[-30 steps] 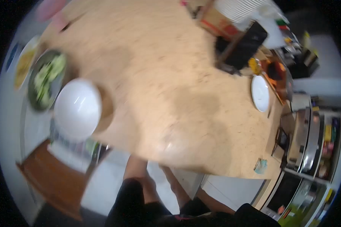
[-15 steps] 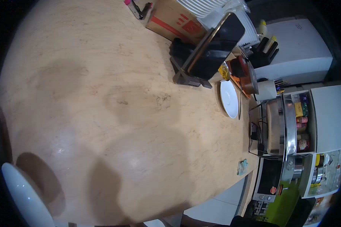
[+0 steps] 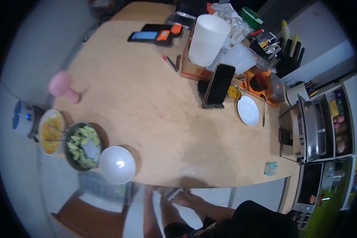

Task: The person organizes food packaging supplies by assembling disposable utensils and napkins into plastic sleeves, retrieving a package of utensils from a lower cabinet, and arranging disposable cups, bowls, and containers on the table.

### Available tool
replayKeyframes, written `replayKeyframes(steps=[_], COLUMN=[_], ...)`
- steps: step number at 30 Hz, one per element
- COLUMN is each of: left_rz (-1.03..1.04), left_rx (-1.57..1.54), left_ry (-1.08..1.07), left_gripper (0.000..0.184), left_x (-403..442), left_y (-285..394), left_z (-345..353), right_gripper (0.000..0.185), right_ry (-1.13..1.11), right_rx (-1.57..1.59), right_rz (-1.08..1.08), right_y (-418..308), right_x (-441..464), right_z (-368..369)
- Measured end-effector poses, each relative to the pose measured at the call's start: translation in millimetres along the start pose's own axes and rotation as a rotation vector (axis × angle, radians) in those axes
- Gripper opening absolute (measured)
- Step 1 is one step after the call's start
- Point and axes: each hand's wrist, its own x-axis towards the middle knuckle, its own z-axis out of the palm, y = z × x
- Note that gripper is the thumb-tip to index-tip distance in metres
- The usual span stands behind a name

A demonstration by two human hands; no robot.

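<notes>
At the bottom, below the table's near edge, my right hand [image 3: 181, 198] is closed beside a small silvery object too blurred to name. My left hand cannot be told apart from the blurred bare limbs beside it. Nearest to them on the table [image 3: 194, 150] is a white bowl [image 3: 117, 165]. To its left, a dark-rimmed bowl [image 3: 69, 156] holds cut green pieces, and a white oval dish [image 3: 42, 141] holds yellow-orange shreds.
A pink object [image 3: 61, 84] stands at the left. Farther back are a phone on a stand [image 3: 220, 86], white stacked containers [image 3: 208, 39] and a cardboard box [image 3: 192, 71]. A white plate [image 3: 248, 110] lies at the right. A wooden chair [image 3: 91, 220] is below left.
The view has swung back left and widened. Both food dishes, the white bowl and the pink object show again, and my right hand now appears below the table edge.
</notes>
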Motion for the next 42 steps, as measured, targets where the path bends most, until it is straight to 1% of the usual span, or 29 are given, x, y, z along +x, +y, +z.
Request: replayKeyframes(steps=[2, 4, 6, 8, 9, 10, 11, 12, 13, 14, 16, 17, 19, 20, 22, 23, 24, 25, 27, 28, 30, 31, 32, 33, 34, 35, 37, 40, 42], left_rz=[-0.034, -0.055, -0.031, 0.068, 0.148, 0.231, 0.22, 0.098, -0.022, -0.192, -0.163, -0.155, 0.031, 0.047, 0.082, 0.036, 0.042, -0.181, -0.392, -0.381, -0.384, -0.218, -0.049, 0.045, 0.36, 0.493, 0.638, 0.694, 0.871], left_rx=[0.012, 0.03, 0.035, -0.031, 0.111, 0.25, 0.268, 0.144, 0.023, -0.165, -0.56, -0.563, -1.039, -1.029, -0.688, -0.529, -0.533, -0.121, 0.445, 0.6, 0.581, 0.63, 0.677, 0.731, 0.785, 0.905, 0.878, 1.196, 1.447], left_ry=[-0.013, 0.008, 0.079, 0.083, 0.086, 0.084, 0.101, 0.092, 0.088, 0.295, 0.31, 0.33, -0.306, -0.283, 0.285, 0.131, 0.148, 0.062, -0.005, 0.014, 0.031, 0.008, -0.016, 0.157, 0.016, 0.099, 0.207, -0.065, -0.122], left_gripper=[0.064, 0.065, 0.064, 0.06, 0.058, 0.056, 0.056, 0.052, 0.049, 0.045, 0.046, 0.046, 0.045, 0.045, 0.041, 0.042, 0.042, 0.041, 0.038, 0.038, 0.039, 0.041, 0.042, 0.046, 0.048, 0.046, 0.035, 0.037, 0.042], left_x=[-25.6, -38.7, -25.3, -7.9, -11.9, -16.4, -28.8, -37.4, -46.9, -58.0, -45.4, -35.9, -27.7, -25.7, -28.2, -33.3, -44.2, -64.3, -97.0, -123.5, -124.4, -113.3, -98.9, -89.1, -65.9, -49.1, 9.3, 107.4, 154.2], left_y=[20.3, 31.2, 19.6, 7.2, 8.0, 7.9, 6.8, 8.7, 13.1, 31.3, 36.8, 31.0, 17.7, 28.5, 54.3, 59.6, 66.3, 70.8, 96.4, 114.7, 196.8, 233.0, 268.9, 310.5, 332.7, 364.4, 412.0, 462.2, 465.0], left_z=[8.6, 14.7, 0.3, -19.2, -20.5, -17.2, -15.5, -9.8, -2.6, 27.1, 27.9, 20.1, -3.2, 13.0, 51.0, 62.2, 64.6, 59.0, 101.7, 132.6, 222.3, 249.4, 276.4, 318.4, 299.9, 320.9, 328.9, 304.0, 304.0], right_gripper=[0.045, 0.045, 0.05, 0.07, 0.079, 0.077, 0.071, 0.059, 0.05, 0.049, 0.044, 0.041, 0.038, 0.034, 0.027, 0.024, 0.021, 0.018, 0.018, 0.023, 0.026, 0.023, 0.023, 0.036, 0.051, 0.051, 0.067, 0.066, 0.064], right_ry=[0.055, 0.133, 0.301, -0.031, -0.144, -0.528, -0.659, -0.833, -0.781, -0.812, -0.656, -0.481, -0.149, 0.03, 0.371, 0.534, 0.661, 0.779, 0.8, 0.757, 0.586, 0.461, 0.444, 0.395, 0.347, 0.335, 0.217, 0.283, 0.291], right_rx=[0.084, 0.412, 0.446, 0.233, 0.072, 0.098, 0.355, 0.415, 0.577, 0.753, 1.165, 1.174, 1.136, 1.148, 1.089, 1.004, 0.87, 0.734, 0.43, 0.221, -0.185, -0.386, -0.384, -0.535, -0.686, -0.692, -0.728, -0.725, -0.702], right_rz=[0.007, -0.01, -0.046, -0.091, -0.142, -0.231, -0.438, -0.393, -0.463, -0.585, -0.567, -0.57, -0.703, -0.707, -0.731, -0.755, -0.757, -0.752, -0.837, -0.827, -0.697, -0.584, -0.59, -0.539, -0.482, -0.477, -0.422, -0.55, -0.65], right_y=[-22.2, -22.8, -49.9, -39.7, -23.4, -39.6, -45.9, -65.7, -55.2, -40.4, -40.5, -48.4, -25.4, -9.4, 1.3, 0.4, -5.9, -14.0, -27.6, -35.8, -73.4, -97.0, -98.7, -97.7, -98.8, -102.0, -108.2, -101.0, -95.5], right_x=[32.9, 59.4, 33.3, 19.3, 20.6, -11.9, -52.1, -88.6, -103.9, -105.7, -145.3, -170.0, -170.4, -166.2, -156.4, -149.2, -137.1, -120.7, -71.4, -34.6, -6.0, -4.8, 21.9, 60.3, 82.7, 85.7, 87.1, 119.3, 130.7], right_z=[6.6, 20.8, -1.1, 2.1, 23.4, -29.7, -81.3, -143.9, -168.8, -193.8, -294.9, -353.7, -425.2, -456.5, -519.1, -556.4, -588.4, -617.7, -682.0, -713.6, -740.2, -746.3, -737.3, -723.6, -715.2, -711.0, -703.1, -703.4, -705.0])
